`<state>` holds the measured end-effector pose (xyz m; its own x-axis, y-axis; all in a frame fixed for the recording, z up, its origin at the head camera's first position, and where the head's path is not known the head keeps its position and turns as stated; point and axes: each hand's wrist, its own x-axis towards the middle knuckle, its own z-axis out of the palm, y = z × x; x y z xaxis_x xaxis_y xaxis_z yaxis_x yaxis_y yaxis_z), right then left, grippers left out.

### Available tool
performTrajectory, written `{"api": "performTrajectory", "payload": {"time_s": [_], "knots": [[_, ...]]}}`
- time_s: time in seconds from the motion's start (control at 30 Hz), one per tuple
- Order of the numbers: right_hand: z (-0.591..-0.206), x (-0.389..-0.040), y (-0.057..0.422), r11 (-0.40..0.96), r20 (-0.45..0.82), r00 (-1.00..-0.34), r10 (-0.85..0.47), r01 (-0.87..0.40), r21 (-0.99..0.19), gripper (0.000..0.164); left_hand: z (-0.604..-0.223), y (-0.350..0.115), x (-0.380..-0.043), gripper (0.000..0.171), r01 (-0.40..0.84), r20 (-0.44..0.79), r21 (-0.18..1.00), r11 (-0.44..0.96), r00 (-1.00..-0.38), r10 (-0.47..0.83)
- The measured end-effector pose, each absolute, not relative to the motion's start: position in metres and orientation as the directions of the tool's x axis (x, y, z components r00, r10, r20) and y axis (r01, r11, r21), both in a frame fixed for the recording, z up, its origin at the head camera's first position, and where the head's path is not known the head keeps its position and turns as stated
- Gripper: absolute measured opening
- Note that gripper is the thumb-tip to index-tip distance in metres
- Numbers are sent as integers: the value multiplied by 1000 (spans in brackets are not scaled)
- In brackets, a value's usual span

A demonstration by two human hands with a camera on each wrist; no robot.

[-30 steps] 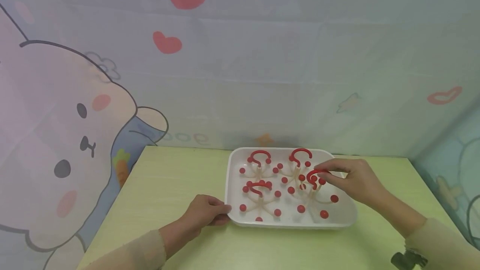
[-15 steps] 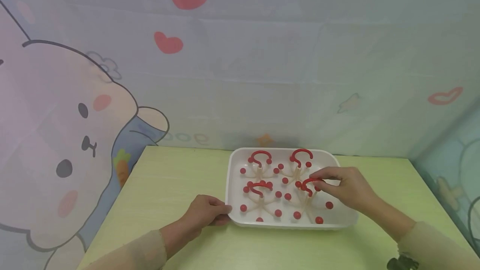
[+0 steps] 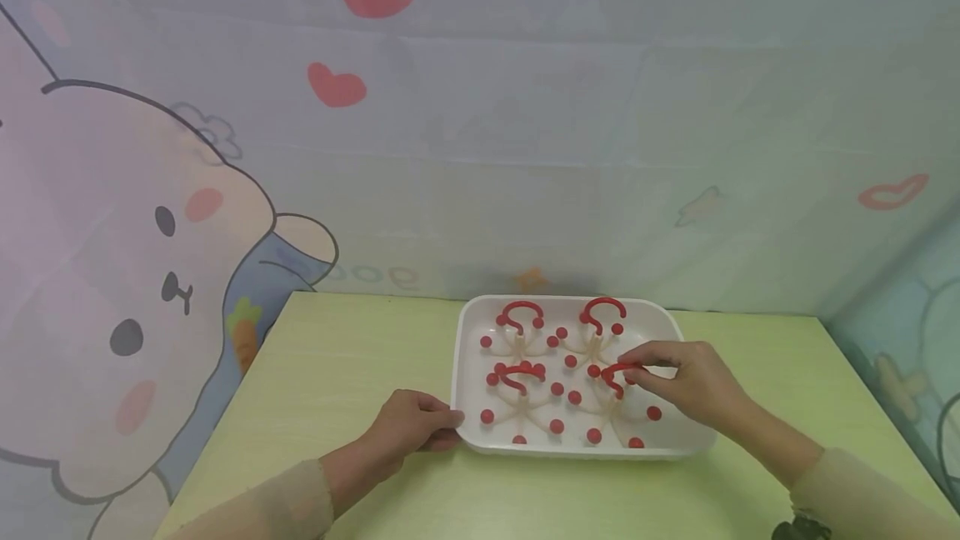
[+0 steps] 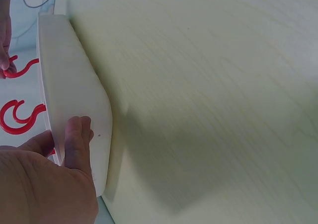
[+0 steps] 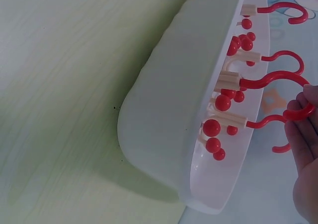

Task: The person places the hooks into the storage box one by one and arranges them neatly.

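A white tray point(image 3: 585, 452) holds several hook hangers with cream arms, red ball tips and red hooks. At its front left corner my left hand point(image 3: 401, 425) pinches the rim; in the left wrist view the thumb is inside and the fingers point(image 4: 77, 144) lie against the outer wall. My right hand point(image 3: 697, 382) pinches the curved red hook of the front right hanger point(image 3: 613, 408), which stands upright in the tray. Beside it is the front left hanger point(image 3: 522, 405). Behind stand the back left hanger point(image 3: 520, 342) and the back right hanger point(image 3: 596, 343).
The tray sits on a pale yellow-green wooden table point(image 3: 360, 340), near its back edge. A cloth backdrop point(image 3: 525, 107) with cartoon prints rises right behind the table. A dark cable point(image 3: 947, 440) hangs at the far right.
My right hand has lowered the front right hanger and brought it slightly left and toward the tray's front. The left hand stays on the tray corner.
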<state>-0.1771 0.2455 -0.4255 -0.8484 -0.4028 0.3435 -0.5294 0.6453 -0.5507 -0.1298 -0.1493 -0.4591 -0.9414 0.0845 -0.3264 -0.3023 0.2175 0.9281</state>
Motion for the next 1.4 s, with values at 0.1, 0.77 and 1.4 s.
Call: {"api": "performTrajectory", "payload": {"time_s": [0.1,0.77,1.4], "knots": [[-427,-177,245,642,360,-836,-414,-548,-536,24,-459,-150,-129,17,-307,-330,926,219,-941,79],[-416,-174,250,665,299,-847,-440,-531,-525,29,-464,-152,-133,17,-325,-348,915,241,-936,58],[-385,-166,275,704,419,-748,-514,-647,-292,55,-449,-164,-140,21,-254,-285,899,357,-958,35]]}}
